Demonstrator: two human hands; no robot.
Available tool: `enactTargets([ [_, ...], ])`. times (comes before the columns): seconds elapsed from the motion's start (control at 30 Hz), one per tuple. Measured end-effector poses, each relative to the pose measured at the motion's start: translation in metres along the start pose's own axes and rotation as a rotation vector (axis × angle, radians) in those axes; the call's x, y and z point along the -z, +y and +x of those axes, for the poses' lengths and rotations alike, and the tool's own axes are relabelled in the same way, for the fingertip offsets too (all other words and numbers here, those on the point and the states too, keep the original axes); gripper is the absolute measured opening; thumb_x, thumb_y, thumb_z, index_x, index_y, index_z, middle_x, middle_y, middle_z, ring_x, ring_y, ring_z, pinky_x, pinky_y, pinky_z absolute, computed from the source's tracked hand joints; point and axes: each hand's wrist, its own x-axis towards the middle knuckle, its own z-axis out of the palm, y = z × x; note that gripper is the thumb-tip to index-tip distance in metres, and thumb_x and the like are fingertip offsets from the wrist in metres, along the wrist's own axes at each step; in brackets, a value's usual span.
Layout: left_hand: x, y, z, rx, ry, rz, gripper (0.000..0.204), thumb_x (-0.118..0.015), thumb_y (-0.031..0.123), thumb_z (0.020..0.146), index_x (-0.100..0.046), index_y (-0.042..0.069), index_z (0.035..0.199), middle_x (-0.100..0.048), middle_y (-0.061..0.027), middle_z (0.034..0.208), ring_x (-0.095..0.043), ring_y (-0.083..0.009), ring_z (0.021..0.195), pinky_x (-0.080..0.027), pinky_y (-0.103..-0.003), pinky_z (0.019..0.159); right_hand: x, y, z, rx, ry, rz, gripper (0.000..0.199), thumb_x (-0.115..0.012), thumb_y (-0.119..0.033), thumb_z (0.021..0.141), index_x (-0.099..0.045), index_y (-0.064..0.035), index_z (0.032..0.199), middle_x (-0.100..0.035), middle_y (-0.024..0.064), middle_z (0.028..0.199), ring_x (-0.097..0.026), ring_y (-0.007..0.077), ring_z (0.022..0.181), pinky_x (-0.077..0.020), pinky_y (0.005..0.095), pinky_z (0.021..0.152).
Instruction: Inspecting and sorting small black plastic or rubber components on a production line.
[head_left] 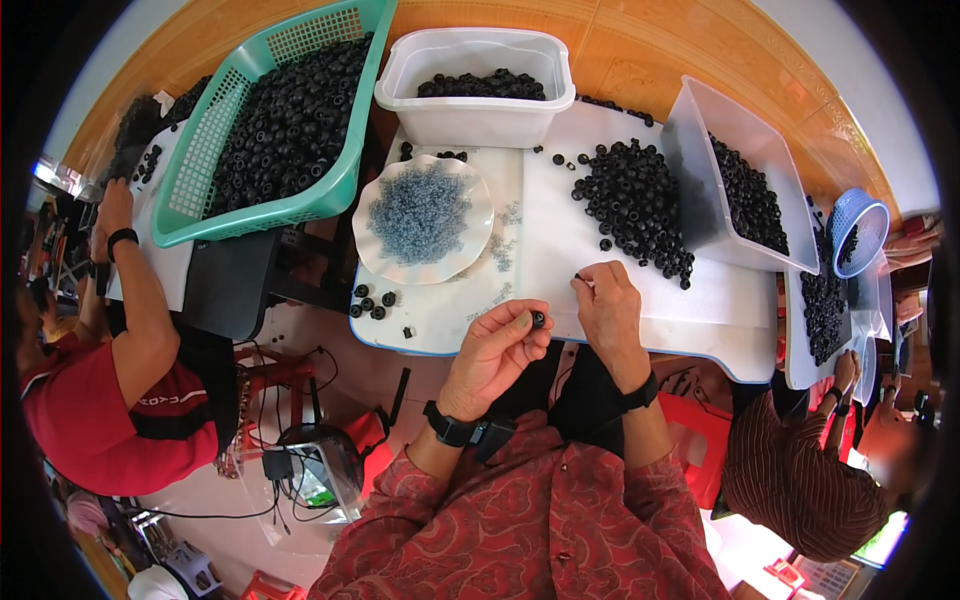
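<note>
Over the near edge of the white table, my left hand (497, 352) pinches a small black ring-shaped plastic part (538, 320) between thumb and fingers. To its right, my right hand (612, 312) has its fingertips closed around a tiny dark piece, mostly hidden. Beyond my right hand spreads a loose pile of black ring-shaped parts (640, 195). A white wavy-rimmed plate (372, 244) holds a heap of small clear bluish pieces (420, 212), beyond my left hand. Several black parts (375, 303) lie by the table's left corner.
A green basket (345, 185) full of black parts stands at the far left. A white tub (475, 122) and a clear bin (700, 190) hold more. One person in red (120, 410) sits to the left, another in stripes (800, 475) to the right. Cables (285, 490) hang below left.
</note>
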Motion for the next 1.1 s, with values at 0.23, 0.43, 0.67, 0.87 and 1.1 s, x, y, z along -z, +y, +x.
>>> enactTargets([
  [0.23,0.000,-0.002,0.000,0.008,0.018,0.012,0.023,-0.055,0.009,0.101,-0.062,-0.003,0.120,-0.068,-0.0116,0.103,-0.067,-0.0151,0.086,-0.056,-0.027,0.075,0.000,-0.002,-0.004,0.007,0.043,0.065,0.011,-0.067,-0.002,0.083,-0.061,-0.0011,0.092,-0.061,0.0161,0.085,-0.062,0.0346,0.070,-0.0511,0.0404,0.061],
  [0.43,-0.002,-0.002,0.001,0.016,0.015,0.015,0.024,-0.055,0.009,0.101,-0.062,-0.003,0.120,-0.068,-0.0116,0.104,-0.067,-0.0149,0.086,-0.056,-0.026,0.075,0.007,-0.010,-0.018,-0.210,-0.023,0.438,0.024,-0.067,-0.002,0.089,-0.066,-0.0004,0.113,-0.068,0.0099,0.086,-0.062,0.0143,0.069,-0.0508,0.0276,0.061],
  [0.67,-0.003,-0.005,0.002,0.005,0.014,0.042,0.024,-0.055,0.009,0.101,-0.061,-0.003,0.121,-0.068,-0.0118,0.104,-0.067,-0.0151,0.087,-0.056,-0.027,0.076,0.027,-0.034,-0.028,-0.502,-0.129,1.015,0.024,-0.061,-0.003,0.095,-0.066,0.0010,0.119,-0.071,0.0082,0.099,-0.061,0.0079,0.071,-0.0508,0.0212,0.062],
  [0.87,-0.005,-0.007,0.002,0.006,0.000,0.037,0.025,-0.055,0.010,0.101,-0.061,-0.003,0.122,-0.068,-0.0115,0.106,-0.067,-0.0147,0.087,-0.056,-0.026,0.077,0.033,-0.035,-0.036,-0.504,-0.119,1.174,0.022,-0.061,-0.003,0.095,-0.066,0.0027,0.116,-0.072,0.0099,0.099,-0.061,0.0082,0.072,-0.0506,0.0215,0.062],
  [1.1,-0.012,-0.008,0.003,-0.010,-0.002,0.055,0.026,-0.055,0.009,0.101,-0.060,-0.003,0.124,-0.068,-0.0119,0.108,-0.067,-0.0140,0.088,-0.056,-0.026,0.077,0.036,-0.038,-0.040,-0.524,-0.096,1.238,0.019,-0.064,-0.004,0.094,-0.068,0.0021,0.112,-0.071,0.0066,0.094,-0.061,0.0077,0.072,-0.0491,0.0206,0.063],
])
